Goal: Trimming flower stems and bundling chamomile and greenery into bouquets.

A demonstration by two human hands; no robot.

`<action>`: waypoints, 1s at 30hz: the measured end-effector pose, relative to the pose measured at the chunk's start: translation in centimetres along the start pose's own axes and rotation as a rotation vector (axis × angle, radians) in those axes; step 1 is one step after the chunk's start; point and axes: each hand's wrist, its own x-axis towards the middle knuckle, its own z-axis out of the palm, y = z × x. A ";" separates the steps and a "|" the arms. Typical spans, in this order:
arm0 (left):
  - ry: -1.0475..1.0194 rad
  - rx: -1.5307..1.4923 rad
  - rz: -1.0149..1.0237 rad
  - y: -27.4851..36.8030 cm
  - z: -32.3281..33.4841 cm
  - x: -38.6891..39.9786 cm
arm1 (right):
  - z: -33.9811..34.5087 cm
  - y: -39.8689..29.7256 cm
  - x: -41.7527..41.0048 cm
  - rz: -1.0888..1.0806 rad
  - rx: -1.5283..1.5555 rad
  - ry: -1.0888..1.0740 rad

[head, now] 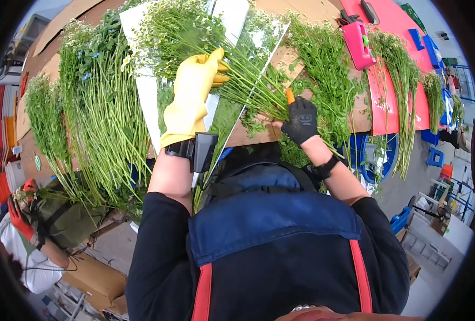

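Chamomile-like stems with small white flowers [173, 30] slant across the table before me. My left hand [197, 90], in a yellow rubber glove, grips this bunch just below the flower heads. Lower down, my right hand [300, 119] closes around the stem ends; it wears a black work glove with an orange covering on one finger. Under the bunch lie white sheets [143, 88] and what looks like a clear or reflective panel with a straight pale edge [270, 60]. Leafy green stems [320, 68] lie just beyond my right hand.
Tall stems, some blue-flowered [105, 92], are piled at left. A pink tape dispenser [357, 44] stands at the back right, by more bunches [400, 80] on a red surface. A blue tub [387, 162] sits below the table edge. Another person's red-gloved hand [19, 220] is at lower left.
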 end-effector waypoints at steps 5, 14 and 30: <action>-0.077 -0.009 -0.033 1.4 -1.2 -1.3 | 2.5 0.6 0.5 -0.067 0.156 0.062; -0.301 -0.070 -0.073 -0.1 -4.3 -13.9 | -3.3 0.6 -3.0 -0.192 0.592 0.213; -0.557 -0.959 0.173 -6.3 4.9 -22.8 | -9.8 -4.6 -17.3 -0.253 0.818 -0.072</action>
